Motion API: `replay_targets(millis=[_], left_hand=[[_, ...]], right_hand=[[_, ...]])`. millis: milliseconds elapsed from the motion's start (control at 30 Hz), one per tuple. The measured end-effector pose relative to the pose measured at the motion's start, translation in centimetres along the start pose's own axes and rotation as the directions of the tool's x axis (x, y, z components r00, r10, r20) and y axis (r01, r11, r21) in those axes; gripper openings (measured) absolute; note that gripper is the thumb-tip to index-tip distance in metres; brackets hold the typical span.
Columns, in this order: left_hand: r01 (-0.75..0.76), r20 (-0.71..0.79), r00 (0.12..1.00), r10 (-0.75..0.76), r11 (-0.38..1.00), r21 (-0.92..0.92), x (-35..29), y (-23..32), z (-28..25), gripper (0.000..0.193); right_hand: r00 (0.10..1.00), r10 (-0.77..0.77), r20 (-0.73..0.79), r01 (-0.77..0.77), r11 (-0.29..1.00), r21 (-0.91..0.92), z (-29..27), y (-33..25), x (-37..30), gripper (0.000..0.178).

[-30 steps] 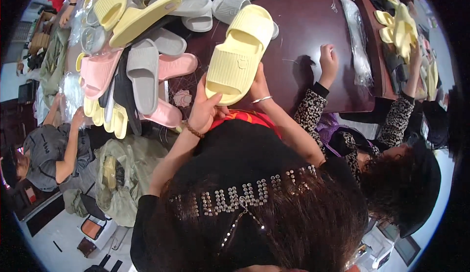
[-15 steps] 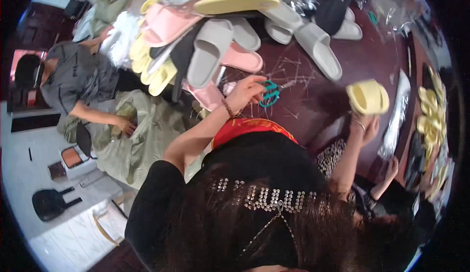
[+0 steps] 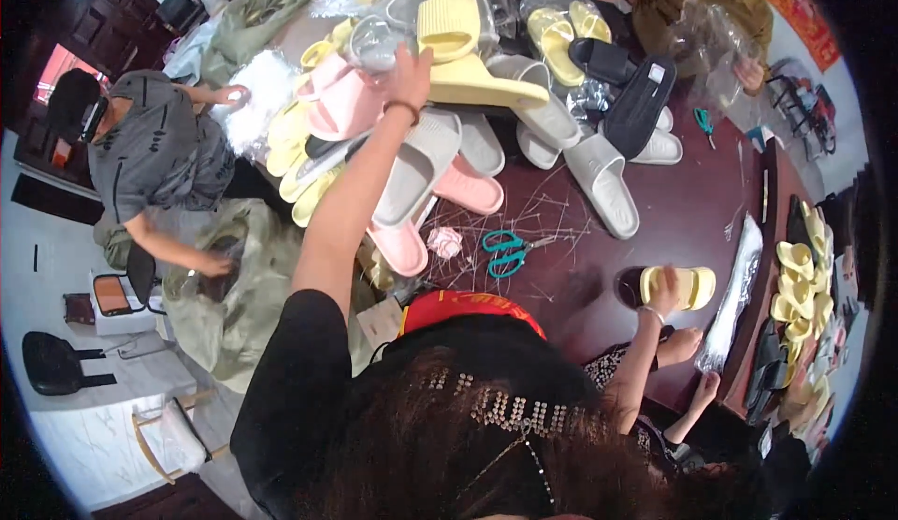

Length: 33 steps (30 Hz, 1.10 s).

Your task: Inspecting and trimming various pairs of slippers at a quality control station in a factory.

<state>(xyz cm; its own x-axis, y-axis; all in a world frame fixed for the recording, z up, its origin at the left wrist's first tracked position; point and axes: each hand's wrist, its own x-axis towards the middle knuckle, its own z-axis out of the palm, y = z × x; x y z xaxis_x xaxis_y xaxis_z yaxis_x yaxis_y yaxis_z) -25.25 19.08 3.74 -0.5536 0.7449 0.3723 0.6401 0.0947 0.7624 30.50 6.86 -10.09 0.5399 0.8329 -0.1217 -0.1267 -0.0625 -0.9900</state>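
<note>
The left hand [image 3: 409, 69] reaches far up into the heap of slippers [image 3: 440, 118], its grip laid on a yellow slipper [image 3: 482, 80] at the top of the pile; whether the fingers close round it cannot be told. Below this grip lie grey and pink slippers, and further down teal scissors [image 3: 506, 251] on the dark desk [image 3: 692, 211]. To the right, the right hand [image 3: 666, 288] has its grip closed on another yellow slipper [image 3: 681, 286], with a clear plastic bag [image 3: 735, 300] just right of it.
</note>
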Motion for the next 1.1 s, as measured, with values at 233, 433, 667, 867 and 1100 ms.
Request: replay_targets(millis=[233,433,667,867,1100], left_hand=[[0.270,0.069,0.960,-0.270,0.843,-0.465,5.2,-0.9,4.2,0.053],[0.529,0.567,0.818,0.101,0.257,-0.809,0.3,4.7,-3.1,0.042],[0.573,0.816,0.509,0.274,0.600,-0.559,-7.9,7.6,-1.7,0.033],[0.123,0.797,0.602,0.046,0.981,-0.149,-21.0,0.8,0.9,0.036],[0.061,0.564,0.826,-0.016,0.996,-0.061,-29.4,-5.6,1.6,0.032]], right_hand=[[0.985,0.100,0.143,-0.115,0.988,0.103,5.4,-0.3,-5.8,0.029],[0.952,0.209,0.223,-0.221,0.975,0.028,6.2,-1.2,-8.4,0.029],[0.890,0.215,0.401,-0.301,0.939,0.165,11.4,-4.1,-9.1,0.036],[0.864,0.317,0.391,-0.314,0.947,-0.075,11.2,0.8,-11.2,0.037],[0.722,0.091,0.686,0.338,0.819,-0.464,13.6,2.6,-13.4,0.045]])
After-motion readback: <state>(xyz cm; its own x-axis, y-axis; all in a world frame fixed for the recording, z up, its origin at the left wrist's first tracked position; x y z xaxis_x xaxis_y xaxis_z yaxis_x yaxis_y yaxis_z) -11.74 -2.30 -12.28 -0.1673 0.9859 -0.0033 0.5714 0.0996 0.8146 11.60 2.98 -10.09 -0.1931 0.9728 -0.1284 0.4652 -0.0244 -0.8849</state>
